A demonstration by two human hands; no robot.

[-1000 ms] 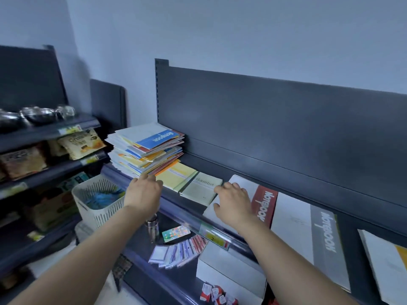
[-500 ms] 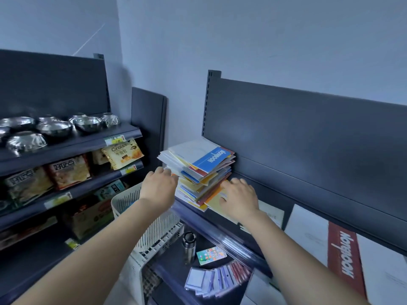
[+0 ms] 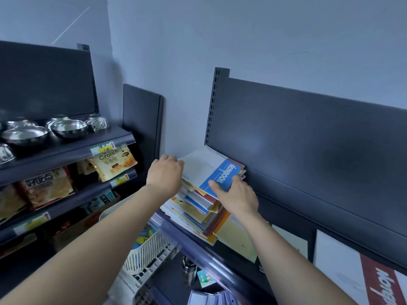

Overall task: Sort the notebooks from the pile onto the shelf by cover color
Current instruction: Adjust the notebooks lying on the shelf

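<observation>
A tall, uneven pile of notebooks (image 3: 196, 208) stands at the left end of the dark shelf (image 3: 220, 269). Its top one is a white notebook with a blue band (image 3: 211, 170), tilted up. My left hand (image 3: 165, 175) holds that notebook's left edge, fingers curled round it. My right hand (image 3: 236, 194) pinches the blue band at its near right corner, thumb on top. To the pile's right lie a yellow notebook (image 3: 237, 238), a pale one (image 3: 290, 241) and a white notebook with a red band (image 3: 356, 276), flat on the shelf.
A white plastic basket (image 3: 147, 254) stands below the shelf's left end. A metal flask (image 3: 188, 269) and small cards (image 3: 206, 279) lie on the lower shelf. The rack to the left carries steel bowls (image 3: 68, 127) and snack packs (image 3: 114, 164).
Both hands rose from the pile's sides to its top notebook and took hold of it, lifting its edge. The view swung further left.
</observation>
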